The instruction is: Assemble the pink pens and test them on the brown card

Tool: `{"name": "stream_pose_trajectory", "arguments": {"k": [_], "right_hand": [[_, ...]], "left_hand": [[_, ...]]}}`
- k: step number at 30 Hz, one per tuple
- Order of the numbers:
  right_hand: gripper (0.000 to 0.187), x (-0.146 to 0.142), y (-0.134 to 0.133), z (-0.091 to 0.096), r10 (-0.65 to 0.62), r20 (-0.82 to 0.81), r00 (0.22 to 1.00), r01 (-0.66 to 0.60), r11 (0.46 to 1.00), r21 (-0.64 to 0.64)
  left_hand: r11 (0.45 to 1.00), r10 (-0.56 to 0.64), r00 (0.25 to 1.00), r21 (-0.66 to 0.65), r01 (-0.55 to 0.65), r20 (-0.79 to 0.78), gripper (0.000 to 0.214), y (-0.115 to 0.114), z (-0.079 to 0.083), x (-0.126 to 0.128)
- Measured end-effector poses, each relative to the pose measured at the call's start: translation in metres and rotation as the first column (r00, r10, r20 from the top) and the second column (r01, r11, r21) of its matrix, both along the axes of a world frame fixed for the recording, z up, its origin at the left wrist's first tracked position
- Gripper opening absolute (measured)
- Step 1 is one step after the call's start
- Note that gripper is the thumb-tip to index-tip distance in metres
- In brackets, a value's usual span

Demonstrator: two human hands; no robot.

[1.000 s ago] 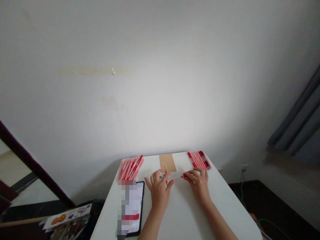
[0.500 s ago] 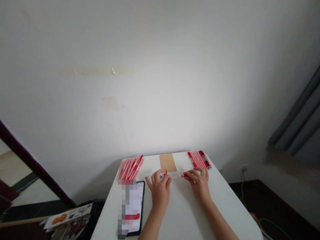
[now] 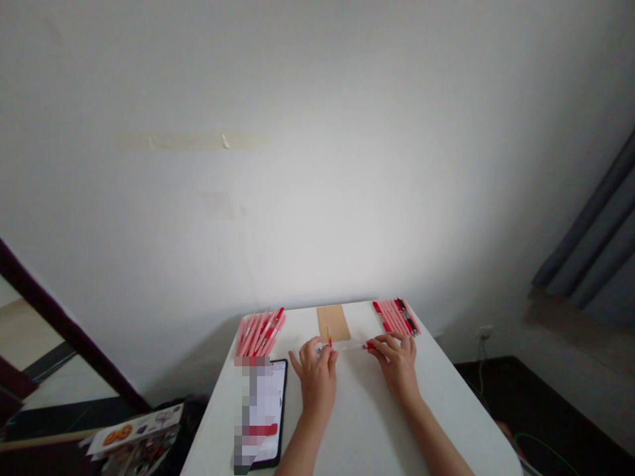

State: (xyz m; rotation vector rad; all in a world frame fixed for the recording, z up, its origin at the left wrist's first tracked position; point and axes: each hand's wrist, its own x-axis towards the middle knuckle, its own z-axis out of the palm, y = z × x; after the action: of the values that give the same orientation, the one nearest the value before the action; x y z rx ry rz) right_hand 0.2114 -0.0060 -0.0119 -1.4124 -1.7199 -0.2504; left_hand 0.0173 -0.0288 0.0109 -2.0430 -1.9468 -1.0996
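My left hand [image 3: 318,377] is closed, its thumb and fingertips pinching the left end of a clear pen barrel [image 3: 351,347]. A thin red-and-yellow stick, like a pen refill [image 3: 330,338], pokes up by those fingertips; whether the fingers grip it is hard to tell. My right hand [image 3: 398,367] is closed around a red pen part [image 3: 370,345] at the barrel's other end, partly hidden by the fingers. Both hands are low over the white table [image 3: 364,410]. Just beyond them lies a brown paper card [image 3: 334,322].
Several pink and red pens [image 3: 260,332] are heaped at the back left. Another row of pens [image 3: 397,317], some black, lies at the back right. A phone [image 3: 265,413] rests left of my left forearm. The wall [image 3: 317,218] stands behind the table.
My hands stay almost in place. The red part in my right hand has shifted very slightly to the right, and the fingers of both hands have moved a little.
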Motion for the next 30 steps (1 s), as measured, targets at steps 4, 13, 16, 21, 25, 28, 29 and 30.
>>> {"name": "stream_pose_trajectory", "arguments": {"k": [4, 13, 16, 21, 25, 28, 29, 30], "right_hand": [[0.023, 0.0, 0.0, -0.001, -0.033, -0.025, 0.999, 0.033, 0.999, 0.012], [0.026, -0.001, -0.001, -0.002, -0.066, -0.02, 0.998, 0.066, 0.998, 0.003], [0.026, 0.0, -0.001, -0.003, -0.074, -0.006, 0.997, 0.074, 0.997, 0.007], [0.026, 0.001, 0.001, -0.005, -0.074, -0.016, 0.997, 0.074, 0.997, 0.012], [0.03, 0.001, 0.0, -0.005, -0.068, -0.035, 0.997, 0.068, 0.998, 0.001], [0.033, 0.0, 0.0, -0.004, -0.067, -0.049, 0.997, 0.066, 0.998, -0.008], [0.033, 0.0, -0.001, -0.004, -0.064, -0.052, 0.997, 0.064, 0.998, -0.01], [0.033, 0.0, -0.001, -0.004, -0.063, -0.053, 0.997, 0.062, 0.998, -0.012]], "left_hand": [[0.999, 0.026, 1.0, 0.045, -0.026, 0.013, 0.023, 0.0, -0.001, 0.002], [0.993, 0.088, 0.994, 0.08, -0.083, -0.058, 0.016, -0.001, 0.001, 0.012], [0.994, 0.102, 0.99, 0.052, -0.097, -0.1, 0.017, 0.001, 0.001, 0.015], [0.991, 0.136, 0.981, 0.022, -0.134, -0.138, 0.023, 0.003, -0.001, 0.02], [0.989, 0.148, 0.975, 0.016, -0.147, -0.164, 0.023, 0.003, -0.003, 0.022], [0.99, 0.138, 0.974, 0.009, -0.139, -0.181, 0.022, 0.002, -0.003, 0.023], [0.991, 0.134, 0.973, 0.005, -0.136, -0.186, 0.022, 0.002, -0.002, 0.024], [0.991, 0.129, 0.973, -0.001, -0.132, -0.19, 0.021, 0.001, -0.002, 0.024]]}}
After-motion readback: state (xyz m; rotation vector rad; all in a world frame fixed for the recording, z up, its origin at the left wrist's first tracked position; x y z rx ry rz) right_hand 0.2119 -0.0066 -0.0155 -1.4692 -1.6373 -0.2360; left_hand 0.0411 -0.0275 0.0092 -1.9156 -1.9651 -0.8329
